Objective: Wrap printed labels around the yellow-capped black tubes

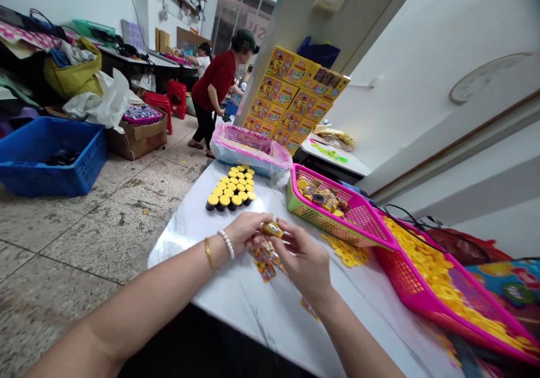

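My left hand (247,232) and my right hand (304,260) meet over the white marble table (236,305), both pinching a small black cylinder with a yellow cap (272,229). Colourful stickers (265,260) lie under the hands. Beyond them stands a cluster of several finished yellow-capped cylinders (233,189). To the right, a pink and green basket (358,220) holds loose cylinders, and a pink basket (426,288) is full of yellow rings. Some yellow rings (348,252) lie loose on the table.
A pink tray in a plastic bag (248,147) sits at the table's far end, with stacked yellow cartons (295,99) behind. A person in a red top (213,88) bends over on the floor aisle. A blue crate (50,156) and cardboard box (139,136) stand left.
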A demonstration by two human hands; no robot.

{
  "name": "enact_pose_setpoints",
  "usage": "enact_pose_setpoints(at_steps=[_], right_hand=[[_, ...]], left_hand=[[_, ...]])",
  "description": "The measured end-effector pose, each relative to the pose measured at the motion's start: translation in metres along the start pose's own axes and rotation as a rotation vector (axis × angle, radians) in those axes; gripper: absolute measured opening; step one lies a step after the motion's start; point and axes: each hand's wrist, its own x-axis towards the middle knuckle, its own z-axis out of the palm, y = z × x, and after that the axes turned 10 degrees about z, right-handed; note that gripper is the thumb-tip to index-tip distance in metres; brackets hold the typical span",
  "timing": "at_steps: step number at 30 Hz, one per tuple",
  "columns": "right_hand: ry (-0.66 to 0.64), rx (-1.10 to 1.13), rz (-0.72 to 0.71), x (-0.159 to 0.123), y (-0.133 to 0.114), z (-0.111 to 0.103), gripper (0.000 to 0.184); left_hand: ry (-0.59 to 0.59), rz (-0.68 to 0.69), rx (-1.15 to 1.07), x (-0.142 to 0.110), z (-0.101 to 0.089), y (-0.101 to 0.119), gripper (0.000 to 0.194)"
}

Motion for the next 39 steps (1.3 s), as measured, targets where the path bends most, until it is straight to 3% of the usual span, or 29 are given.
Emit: enact_pose_setpoints(at_steps=[3,7,10,13,15,16,18,21,24,28,33,35,37,39], right_hand=[[0.079,0.095,0.051,-0.005,0.001,-0.001,0.022],[0.042,0.001,-0.026,-0.006,-0.003,-0.005,0.012],[0.081,-0.222,-0.127,0.019,0.005,-0.032,0.012],[0.375,-0.539,-0.198,0.060,0.025,-0.073,0.027],[0.392,-0.658,-0.153,0.079,0.038,-0.091,0.048],[0.370,-0.681,-0.138,0.082,0.042,-0.094,0.049],[0.206,-0.618,-0.134,0.075,0.044,-0.083,0.040],[-0.174,-0.385,-0.087,0.047,0.040,-0.042,0.024],[-0.368,-0.217,0.019,0.026,0.041,-0.004,0.024],[-0.465,-0.137,0.002,0.023,0.048,0.011,0.030],[-0.431,-0.160,-0.057,0.025,0.051,0.008,0.003],[-0.409,-0.144,-0.079,0.024,0.051,0.009,0.004],[-0.431,-0.135,-0.108,0.023,0.051,0.012,0.017],[-0.451,-0.125,-0.129,0.021,0.053,0.015,0.015]], left_hand=[[-0.066,0.016,-0.027,-0.004,0.003,0.003,0.030],[-0.009,0.005,0.091,-0.005,0.006,0.002,0.020],[0.085,0.001,0.121,-0.002,0.004,0.000,0.019],[0.205,0.045,0.107,0.002,0.001,0.000,0.020],[0.256,0.069,0.091,0.004,-0.001,0.001,0.017],[0.272,0.077,0.083,0.005,-0.002,0.001,0.015],[0.292,0.087,0.071,0.006,-0.002,0.001,0.015],[0.297,0.096,0.066,0.007,-0.002,-0.001,0.016],[0.299,0.102,0.077,0.008,-0.003,-0.003,0.017],[0.315,0.112,0.105,0.009,-0.003,-0.003,0.016],[0.345,0.127,0.147,0.008,-0.002,0.002,0.019],[0.369,0.138,0.169,0.007,0.000,0.003,0.020],[0.387,0.147,0.189,0.007,0.000,0.004,0.021],[0.395,0.151,0.205,0.006,0.001,0.004,0.021]])
